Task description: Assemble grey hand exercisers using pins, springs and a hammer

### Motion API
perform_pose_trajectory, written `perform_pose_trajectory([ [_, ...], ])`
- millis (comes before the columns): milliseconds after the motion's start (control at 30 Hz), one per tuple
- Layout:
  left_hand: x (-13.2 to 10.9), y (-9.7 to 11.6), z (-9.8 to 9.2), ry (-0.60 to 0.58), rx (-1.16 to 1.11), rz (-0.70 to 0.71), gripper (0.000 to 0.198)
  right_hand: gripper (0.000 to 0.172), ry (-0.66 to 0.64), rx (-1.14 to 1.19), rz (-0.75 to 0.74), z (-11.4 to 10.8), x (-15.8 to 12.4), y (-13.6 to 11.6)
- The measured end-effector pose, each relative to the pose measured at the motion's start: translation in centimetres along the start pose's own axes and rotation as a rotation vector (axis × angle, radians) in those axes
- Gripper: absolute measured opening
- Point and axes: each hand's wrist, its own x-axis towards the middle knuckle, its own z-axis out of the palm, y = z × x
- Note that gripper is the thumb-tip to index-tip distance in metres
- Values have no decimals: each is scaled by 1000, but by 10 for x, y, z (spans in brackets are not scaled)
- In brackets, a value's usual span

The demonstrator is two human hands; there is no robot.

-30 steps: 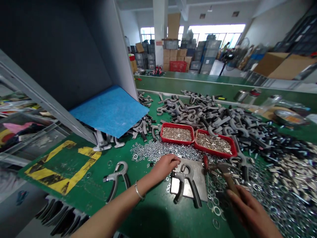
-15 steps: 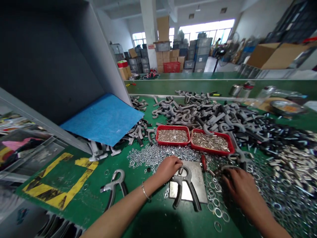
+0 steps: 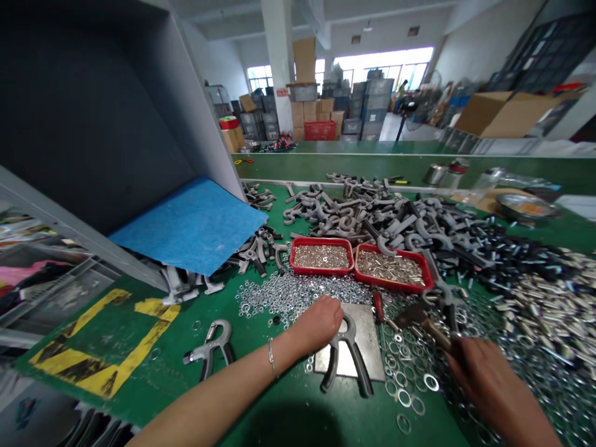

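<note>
My left hand [image 3: 321, 321] is curled over the head of a grey and black spring hand grip [image 3: 348, 355], which lies on a square steel plate [image 3: 370, 335]. My right hand [image 3: 496, 392] grips the wooden handle of a small hammer [image 3: 413, 316], whose head sits above the scattered washers to the right of the plate. A red-handled punch or screwdriver [image 3: 378, 307] lies at the plate's top edge. Another hand grip [image 3: 210, 351] rests on the green bench to the left, apart from both hands.
Two red trays [image 3: 362, 259] of small metal parts stand beyond the plate, among loose nuts and washers. Grey grip handles [image 3: 372, 214] are heaped behind them, with black and silver parts [image 3: 544, 292] to the right. A blue sheet [image 3: 189, 226] leans from a grey cabinet at left.
My right hand has moved back to the lower right, uncovering the hammer head. The view has shifted slightly, and my left hand stays on the grip.
</note>
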Motion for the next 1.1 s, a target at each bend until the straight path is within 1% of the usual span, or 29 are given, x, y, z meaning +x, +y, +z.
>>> perform_pose_trajectory([
  [33, 0, -1, 0, -9, 19, 26, 21, 31, 18, 56, 6, -4, 2, -2],
  [67, -1, -2, 1, -13, 33, 38, 20, 31, 7, 125, 17, -8, 5, -7],
  [100, -2, -4, 2, -12, 41, 36, 20, 32, -40, 208, 32, -13, 7, -14],
  [200, -4, -6, 5, 5, 47, 0, 19, 33, -270, 430, 73, -21, 15, -47],
  [267, -5, -6, 6, 8, 44, -11, 18, 35, -358, 499, 92, -22, 21, -72],
  [367, -2, -6, 4, 7, 23, -10, 18, 38, -374, 548, 123, -20, 30, -100],
  [467, -1, -6, -3, 21, -16, -41, 15, 41, -405, 591, 139, -26, 36, -118],
  [533, -8, -5, -9, 77, -62, -97, 17, 42, -403, 607, 129, -37, 38, -128],
  [633, -28, 2, -16, 204, -151, -179, 26, 37, -334, 609, 82, -53, 40, -142],
  [667, -36, 5, -18, 214, -162, -183, 27, 36, -304, 607, 66, -56, 41, -146],
  [733, -50, 12, -21, 154, -127, -154, 27, 36, -264, 577, 46, -53, 48, -152],
  [767, -54, 16, -21, 104, -93, -142, 24, 36, -275, 545, 34, -49, 52, -152],
  [800, -57, 19, -22, 57, -60, -140, 20, 36, -318, 509, 18, -44, 57, -153],
  [867, -57, 21, -21, -2, -14, -159, 14, 38, -441, 468, -15, -34, 66, -151],
  [900, -56, 22, -21, -14, -3, -168, 14, 39, -478, 478, -27, -31, 70, -150],
  [933, -54, 21, -21, -17, 1, -170, 15, 40, -481, 503, -33, -28, 73, -149],
  [967, -52, 21, -20, -15, 5, -167, 15, 39, -457, 520, -28, -27, 76, -149],
  [1033, -50, 20, -20, -15, 20, -159, 16, 37, -414, 480, -2, -28, 80, -148],
  [1100, -49, 19, -19, -28, 49, -164, 15, 38, -462, 413, 13, -30, 81, -147],
])
